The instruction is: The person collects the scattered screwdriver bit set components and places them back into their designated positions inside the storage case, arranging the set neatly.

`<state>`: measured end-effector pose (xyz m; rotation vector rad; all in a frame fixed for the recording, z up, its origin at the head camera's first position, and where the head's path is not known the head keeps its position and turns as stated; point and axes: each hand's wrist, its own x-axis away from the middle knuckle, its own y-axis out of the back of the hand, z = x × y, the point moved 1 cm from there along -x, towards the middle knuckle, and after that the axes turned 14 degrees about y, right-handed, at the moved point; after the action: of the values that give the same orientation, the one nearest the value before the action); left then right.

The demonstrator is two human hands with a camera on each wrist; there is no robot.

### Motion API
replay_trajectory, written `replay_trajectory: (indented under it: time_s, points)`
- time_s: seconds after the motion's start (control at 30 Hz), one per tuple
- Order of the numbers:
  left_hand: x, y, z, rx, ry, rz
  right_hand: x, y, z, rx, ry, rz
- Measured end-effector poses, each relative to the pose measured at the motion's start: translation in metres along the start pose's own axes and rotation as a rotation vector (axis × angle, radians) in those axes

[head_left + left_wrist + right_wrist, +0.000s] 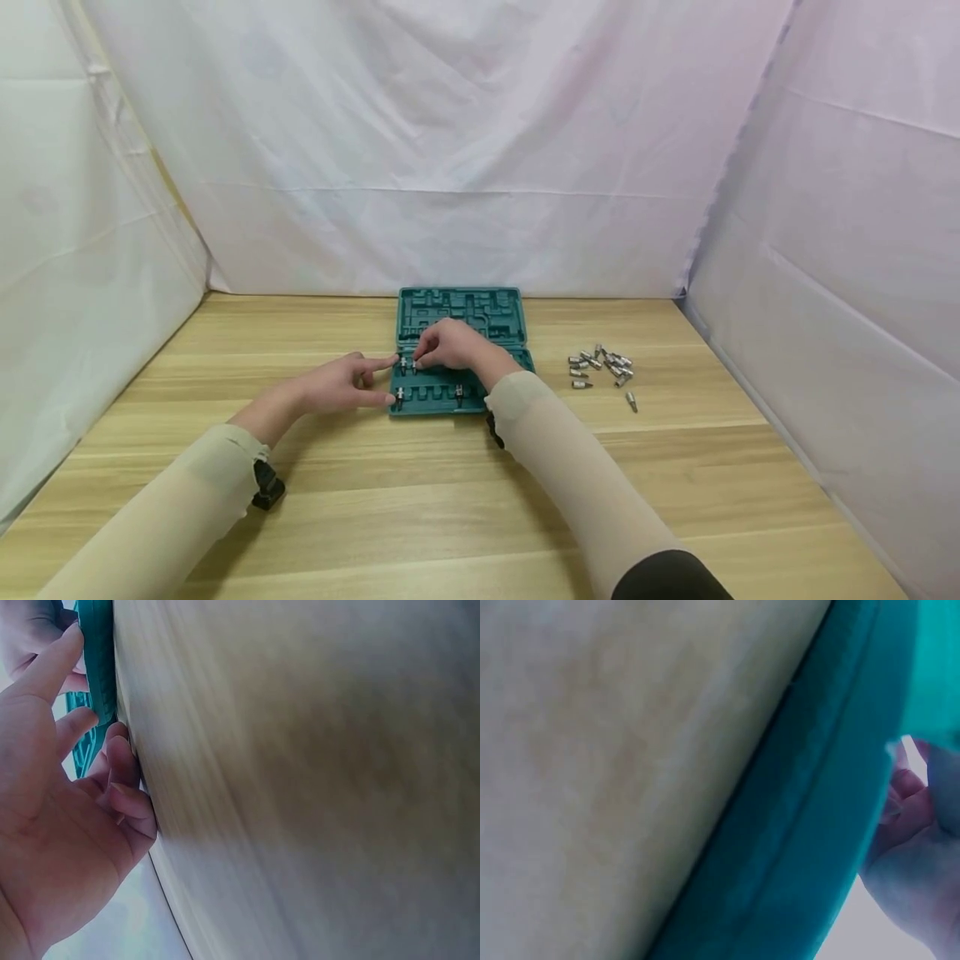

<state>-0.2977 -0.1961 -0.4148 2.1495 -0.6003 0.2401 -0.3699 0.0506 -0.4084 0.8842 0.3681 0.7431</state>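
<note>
Teal case (431, 408) is laid open on the table (420, 517), with its lid at the back. A little silver socket bit (415, 367) is being pinched by the right hand (456, 344) over the case's upper-left slots. The case's left edge is touched by the left hand (337, 385), thumb and index spread wide, other fingers kinda curled. At least three seated bits (459, 395) are held in the case, and a bunch of loose bits (596, 364) is scattered to its right.

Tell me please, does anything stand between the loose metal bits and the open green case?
Nothing visible stands on the table between the loose bits and the case. In the head view, the right sleeve covers the case's near right corner.
</note>
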Motion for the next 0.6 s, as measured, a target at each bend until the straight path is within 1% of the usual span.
replay_trajectory:
  time_s: [0.3,0.5,0.6]
  points:
    - [-0.004,-0.002,0.004,-0.009,0.008,-0.004,0.008,0.001,-0.005,-0.022,0.038,-0.004]
    - [-0.003,-0.001,0.004,-0.025,0.016,-0.01,0.019,0.007,-0.003,-0.08,0.062,-0.04]
    - [-0.003,-0.001,0.004,-0.028,0.018,-0.01,0.025,0.012,-0.003,-0.086,0.074,-0.058]
